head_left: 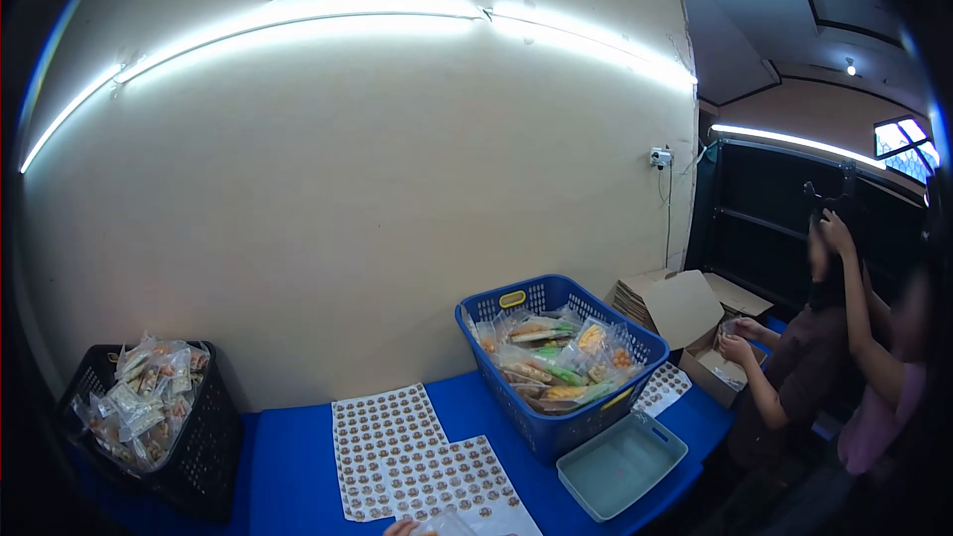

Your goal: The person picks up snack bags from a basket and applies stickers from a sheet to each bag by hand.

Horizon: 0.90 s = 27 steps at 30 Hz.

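At the bottom edge, a small part of one hand (401,527) shows beside a clear plastic packet (449,524), over the sticker sheets. Its fingers are mostly cut off by the frame, so whether it grips the packet cannot be made out, nor which of my hands it is. Sheets of round brown stickers (382,447) lie on the blue table (293,457). Right of them stands a blue basket (541,424) full of clear packets of food (556,347). A shallow, translucent green tray (620,467) sits in front of the basket.
A black basket (189,457) heaped with packets (144,397) stands at the left. Behind the table is a wall (347,189). At the right, a person in dark clothes (794,367) holds something small over an open cardboard box (710,367); another person in pink (884,417) stands close by.
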Tool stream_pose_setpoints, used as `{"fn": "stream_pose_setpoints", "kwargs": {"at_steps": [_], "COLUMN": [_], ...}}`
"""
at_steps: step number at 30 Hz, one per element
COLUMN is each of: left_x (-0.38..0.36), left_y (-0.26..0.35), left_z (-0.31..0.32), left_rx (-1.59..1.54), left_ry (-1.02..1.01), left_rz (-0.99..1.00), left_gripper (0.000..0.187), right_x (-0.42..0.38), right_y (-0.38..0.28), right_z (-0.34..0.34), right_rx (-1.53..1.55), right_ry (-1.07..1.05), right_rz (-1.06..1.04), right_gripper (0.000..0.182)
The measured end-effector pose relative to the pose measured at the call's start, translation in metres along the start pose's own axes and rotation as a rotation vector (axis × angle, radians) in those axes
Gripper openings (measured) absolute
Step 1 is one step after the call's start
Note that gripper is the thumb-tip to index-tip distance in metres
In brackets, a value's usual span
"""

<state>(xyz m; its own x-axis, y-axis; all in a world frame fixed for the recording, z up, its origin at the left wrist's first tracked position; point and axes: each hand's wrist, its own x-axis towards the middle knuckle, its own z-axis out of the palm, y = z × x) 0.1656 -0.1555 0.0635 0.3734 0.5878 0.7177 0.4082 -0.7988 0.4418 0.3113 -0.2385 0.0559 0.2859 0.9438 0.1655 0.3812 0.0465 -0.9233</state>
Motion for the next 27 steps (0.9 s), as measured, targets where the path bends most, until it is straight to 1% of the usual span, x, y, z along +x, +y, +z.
{"fn": "stream_pose_setpoints", "kwargs": {"at_steps": [1,2,3,4,5,6,7,8,9,10,11,12,13,14,15,16,17,18,19,20,22,23,25,26,27], "left_x": [-0.005,-0.004,-0.002,-0.002,-0.008,-0.013,-0.017,-0.022,-0.029,-0.033,-0.03,-0.029,-0.028,-0.024,-0.022,-0.021,-0.019,-0.018,-0.019,-0.022,-0.026,-0.027,-0.029,-0.029,-0.024], "left_y": [0.011,0.016,0.02,0.023,0.022,0.019,0.015,0.012,0.01,0.005,0.004,0.005,0.01,0.014,0.014,0.015,0.015,0.01,0.001,-0.008,-0.017,-0.02,-0.025,-0.026,-0.022], "left_z": [-0.002,-0.003,-0.005,-0.006,-0.004,-0.001,0.003,0.005,0.004,0.007,0.006,0.003,0.002,-0.001,-0.004,-0.007,-0.012,-0.014,-0.014,-0.018,-0.029,-0.032,-0.037,-0.04,-0.047], "left_rx": [-0.2,-0.283,-0.366,-0.448,-0.396,-0.446,-0.496,-0.544,-0.45,-0.484,-0.517,-0.549,-0.575,-0.578,-0.576,-0.571,-0.564,-0.557,-0.546,-0.534,-0.496,-0.481,-0.459,-0.45,-0.415], "left_ry": [-0.095,-0.138,-0.185,-0.237,-0.254,-0.26,-0.271,-0.286,-0.31,-0.329,-0.342,-0.35,-0.319,-0.323,-0.323,-0.317,-0.311,-0.335,-0.358,-0.382,-0.383,-0.382,-0.354,-0.342,-0.26], "left_rz": [-0.145,-0.073,0.003,0.082,0.077,0.027,-0.024,-0.075,-0.24,-0.241,-0.247,-0.258,-0.326,-0.276,-0.23,-0.189,-0.105,-0.086,-0.074,-0.064,-0.125,-0.145,-0.279,-0.342,-0.315], "left_gripper": [0.033,0.034,0.035,0.037,0.032,0.028,0.025,0.022,0.019,0.019,0.02,0.021,0.019,0.018,0.018,0.017,0.016,0.016,0.016,0.016,0.017,0.018,0.011,0.007,0.011], "right_x": [-0.001,-0.002,-0.004,-0.006,-0.008,-0.011,-0.014,-0.02,-0.024,-0.028,-0.035,-0.04,-0.044,-0.045,-0.045,-0.043,-0.041,-0.04,-0.036,-0.04,-0.03,-0.024,-0.011,-0.007,-0.003], "right_y": [-0.003,-0.004,-0.001,0.0,0.0,0.001,0.005,0.005,0.001,-0.002,-0.007,-0.012,-0.017,-0.022,-0.027,-0.029,-0.03,-0.035,-0.053,-0.073,-0.075,-0.066,-0.055,-0.054,-0.058], "right_z": [0.003,0.006,0.01,0.017,0.025,0.031,0.03,0.036,0.041,0.044,0.048,0.05,0.05,0.05,0.049,0.047,0.045,0.045,0.042,0.034,0.04,0.045,0.056,0.062,0.066], "right_rx": [0.09,0.182,0.214,0.223,0.23,0.233,0.37,0.134,-0.114,-0.376,-0.35,-0.367,-0.383,-0.397,-0.526,-0.612,-0.694,-0.77,-0.804,-0.871,-0.753,-0.674,-0.521,-0.475,-0.428], "right_ry": [0.032,0.069,0.09,0.144,0.203,0.268,0.005,0.119,0.229,0.325,0.35,0.424,0.492,0.555,0.727,0.677,0.616,0.544,0.543,0.471,0.273,0.214,0.105,0.086,0.07], "right_rz": [0.081,0.158,0.18,0.077,-0.025,-0.123,0.299,0.095,-0.099,-0.287,-0.265,-0.197,-0.132,-0.071,-0.135,-0.159,-0.188,-0.221,-0.275,-0.284,-0.285,-0.298,-0.324,-0.308,-0.291], "right_gripper": [0.035,0.034,0.031,0.029,0.028,0.026,0.024,0.024,0.024,0.024,0.029,0.031,0.033,0.035,0.036,0.036,0.035,0.034,0.025,0.019,0.015,0.015,0.016,0.017,0.018]}}
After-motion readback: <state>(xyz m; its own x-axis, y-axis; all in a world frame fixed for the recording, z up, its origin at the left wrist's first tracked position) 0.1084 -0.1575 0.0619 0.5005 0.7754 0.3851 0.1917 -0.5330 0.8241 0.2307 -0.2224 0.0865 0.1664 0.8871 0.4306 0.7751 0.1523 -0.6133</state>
